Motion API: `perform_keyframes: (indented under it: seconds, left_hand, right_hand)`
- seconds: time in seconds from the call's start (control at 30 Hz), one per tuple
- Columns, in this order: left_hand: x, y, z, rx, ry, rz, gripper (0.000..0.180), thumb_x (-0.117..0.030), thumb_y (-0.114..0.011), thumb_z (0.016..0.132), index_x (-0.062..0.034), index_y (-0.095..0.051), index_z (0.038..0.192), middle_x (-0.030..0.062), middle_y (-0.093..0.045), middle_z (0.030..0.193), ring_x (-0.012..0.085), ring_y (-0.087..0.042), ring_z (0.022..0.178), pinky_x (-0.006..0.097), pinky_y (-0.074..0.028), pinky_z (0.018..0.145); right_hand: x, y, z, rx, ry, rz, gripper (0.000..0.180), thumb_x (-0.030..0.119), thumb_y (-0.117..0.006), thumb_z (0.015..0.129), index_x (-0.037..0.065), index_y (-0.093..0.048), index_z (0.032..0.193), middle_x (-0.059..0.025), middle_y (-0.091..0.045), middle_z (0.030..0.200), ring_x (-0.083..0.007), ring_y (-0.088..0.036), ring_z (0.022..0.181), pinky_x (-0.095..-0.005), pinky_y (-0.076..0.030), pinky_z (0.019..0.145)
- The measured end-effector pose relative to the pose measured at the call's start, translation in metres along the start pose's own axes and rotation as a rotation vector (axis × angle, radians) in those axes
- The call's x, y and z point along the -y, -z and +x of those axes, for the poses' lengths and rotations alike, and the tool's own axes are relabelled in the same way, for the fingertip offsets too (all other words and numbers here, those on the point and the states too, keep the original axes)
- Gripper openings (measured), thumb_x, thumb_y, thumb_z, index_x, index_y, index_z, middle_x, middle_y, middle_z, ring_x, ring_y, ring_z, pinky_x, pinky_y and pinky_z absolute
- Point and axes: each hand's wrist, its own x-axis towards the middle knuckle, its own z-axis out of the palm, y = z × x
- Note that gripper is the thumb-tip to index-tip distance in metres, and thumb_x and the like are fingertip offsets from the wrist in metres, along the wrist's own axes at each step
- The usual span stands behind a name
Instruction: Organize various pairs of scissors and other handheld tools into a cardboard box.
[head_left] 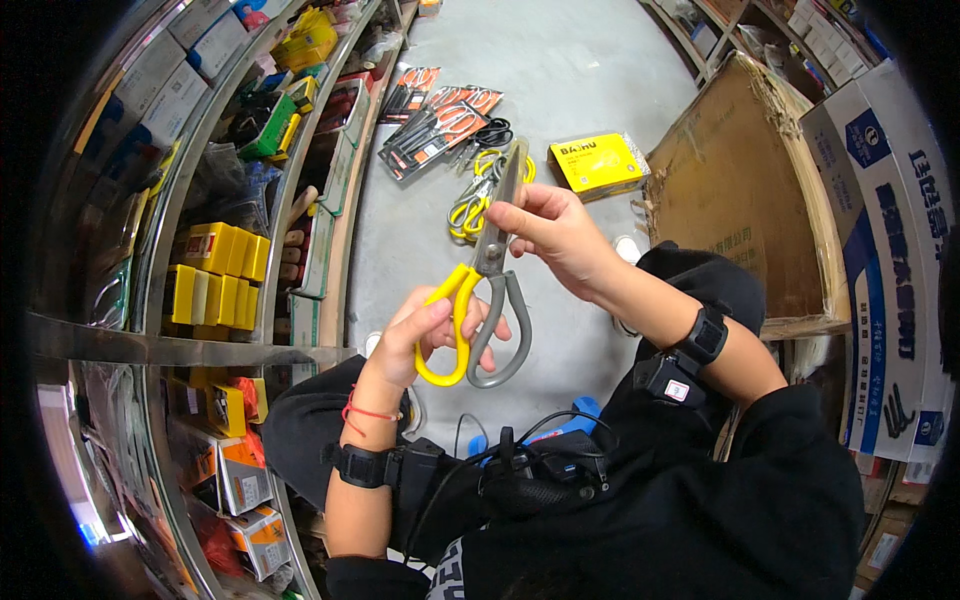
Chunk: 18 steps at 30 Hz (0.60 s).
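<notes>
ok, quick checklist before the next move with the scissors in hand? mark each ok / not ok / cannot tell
1. Left hand on the handles: ok, thumb against the yellow handle.
2. Right hand clear of the blades: not ok, it pinches them.
3. Blades closed: ok, they lie together.
4. Cutting edges sharp: cannot tell.
5. All scissors on the floor packaged: not ok, loose scissors lie in a pile near the packs.
6. Yellow box filled: cannot tell, its inside is hidden.

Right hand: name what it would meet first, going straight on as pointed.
The held scissors, which the right hand touches; past them, perhaps packaged scissors on the floor, though depth is unclear.
</notes>
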Motion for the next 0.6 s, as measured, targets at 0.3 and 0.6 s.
perform_keyframes:
  seconds: [0.3,0.6]
  left_hand:
    - [-0.005,-0.005,0.012,0.008,-0.018,0.009,0.043,-0.045,-0.045,0.067,-0.0016,-0.042,0.065,0.0211,-0.05,0.078,0.0257,-0.053,0.055,0.03,-0.044,0.052]
    - [0.007,-0.008,0.0,-0.006,-0.002,-0.034,0.043,-0.042,-0.043,0.071,0.0008,-0.045,0.072,0.0133,-0.048,0.075,0.0257,-0.053,0.075,0.03,-0.045,0.058]
  right_hand:
    - [0.022,0.021,0.021,-0.004,0.106,0.307,0.016,0.015,-0.056,0.073,0.003,-0.055,0.083,0.0004,-0.054,0.072,-0.005,-0.048,0.064,-0.0174,-0.037,0.055]
    - [0.012,0.028,0.016,0.097,0.146,0.043,0.012,0.014,-0.056,0.073,0.004,-0.053,0.078,0.0012,-0.053,0.072,-0.0045,-0.048,0.064,-0.0185,-0.039,0.057]
